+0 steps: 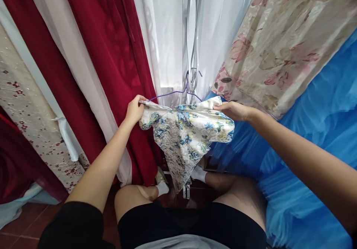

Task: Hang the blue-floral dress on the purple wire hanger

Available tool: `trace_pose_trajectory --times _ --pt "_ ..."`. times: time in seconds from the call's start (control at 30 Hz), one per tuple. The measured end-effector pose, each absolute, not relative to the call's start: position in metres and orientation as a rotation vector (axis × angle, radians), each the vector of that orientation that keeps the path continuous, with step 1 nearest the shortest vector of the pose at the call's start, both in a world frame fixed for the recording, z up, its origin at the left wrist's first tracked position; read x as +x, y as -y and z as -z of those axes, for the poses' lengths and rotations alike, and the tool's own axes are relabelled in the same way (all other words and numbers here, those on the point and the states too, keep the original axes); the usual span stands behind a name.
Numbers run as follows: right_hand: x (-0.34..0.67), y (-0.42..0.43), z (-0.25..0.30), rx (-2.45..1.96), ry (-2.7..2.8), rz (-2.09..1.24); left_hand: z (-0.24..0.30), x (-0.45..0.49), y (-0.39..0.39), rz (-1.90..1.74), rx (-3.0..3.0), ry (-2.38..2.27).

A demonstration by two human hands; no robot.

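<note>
The garment hung on a purple hanger in front of white cloth, between red cloth and blue tulle. Its long axis ran downward from the hanger, the broad shoulder edge uppermost and spread sideways, the lower end tapering to a tip toward the floor. It was off-white, printed with blue flowers and touches of yellow, and creased. The left hand had its fingers closed on one top corner; the right hand's fingers pinched the other, nearly shut.
</note>
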State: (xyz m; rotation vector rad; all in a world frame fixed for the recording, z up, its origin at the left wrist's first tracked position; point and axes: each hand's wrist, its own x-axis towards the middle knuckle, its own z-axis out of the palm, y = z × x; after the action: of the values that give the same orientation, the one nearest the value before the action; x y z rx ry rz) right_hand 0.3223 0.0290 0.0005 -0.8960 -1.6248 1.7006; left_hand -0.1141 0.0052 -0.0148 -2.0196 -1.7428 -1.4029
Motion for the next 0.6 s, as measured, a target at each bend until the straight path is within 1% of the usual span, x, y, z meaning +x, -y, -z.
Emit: trace_pose_trajectory --times 0.13,0.23,0.37,0.47,0.53,0.6 --pt "0.326 -0.034 0.002 -0.980 1.465 -1.731 0.001 -0.090 -0.038 1.767 -2.170 1.692" --pt "0.327 -0.035 0.011 -1.044 1.465 -1.678 -0.004 -0.073 -0.046 1.865 -2.341 1.663" --pt "0.333 -0.023 0.039 -1.010 1.508 -1.394 -0.004 -0.062 -0.032 1.844 -2.136 1.633" --pt "0.342 -0.012 0.055 -0.957 1.422 -1.267 0.001 -0.055 -0.011 1.780 -2.052 1.641" --pt "0.344 -0.011 0.051 -0.888 1.309 -1.245 0.005 -0.047 0.004 1.652 -2.078 1.626" --pt "0.339 -0.013 0.034 -0.810 1.170 -1.222 0.007 -0.035 0.016 1.491 -2.055 1.609"
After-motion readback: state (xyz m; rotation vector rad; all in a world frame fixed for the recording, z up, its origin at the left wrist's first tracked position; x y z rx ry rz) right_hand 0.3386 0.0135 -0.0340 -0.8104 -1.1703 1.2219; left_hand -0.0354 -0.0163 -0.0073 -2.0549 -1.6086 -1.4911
